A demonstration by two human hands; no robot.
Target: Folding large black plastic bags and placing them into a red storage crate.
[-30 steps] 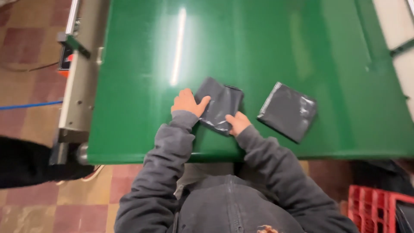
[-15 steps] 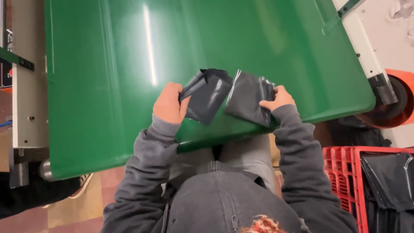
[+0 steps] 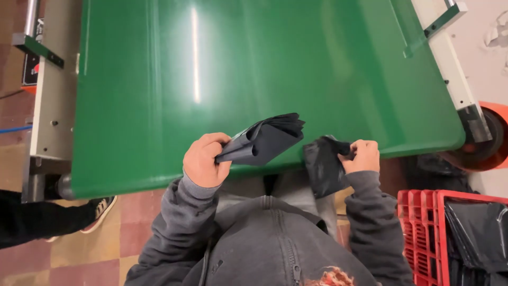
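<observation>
Folded dark bags (image 3: 264, 140), a flat stack pinched at one corner, hang lifted off the near edge of a wide green conveyor belt (image 3: 254, 69) in the head-camera view, held by the left hand (image 3: 205, 159), whose fingers are curled tight around the stack's lower end while the free edges fan out above the belt. Just to the right, the right hand (image 3: 362, 156) closes its fingers on a crumpled dark plastic bag (image 3: 324, 165), which droops below the belt's front lip and against the person's grey sleeve; the two bundles sit near each other but apart. The person, in a grey zipped hooded top (image 3: 264, 243), stands at the belt's end roller. A red plastic crate (image 3: 423, 228) lined with more dark plastic waits at the lower right, and an orange wheel-like part (image 3: 489, 137) shows beside the machine's pale side rail (image 3: 450, 63). At the lower left, another person's dark trouser leg and sneaker (image 3: 98, 212) rest on the tiled floor (image 3: 106, 249). Judging from the grip, the stack is held by one corner only, so its loose layers could splay or slide out, and the slack bag on the right could snag on the belt's edge.
</observation>
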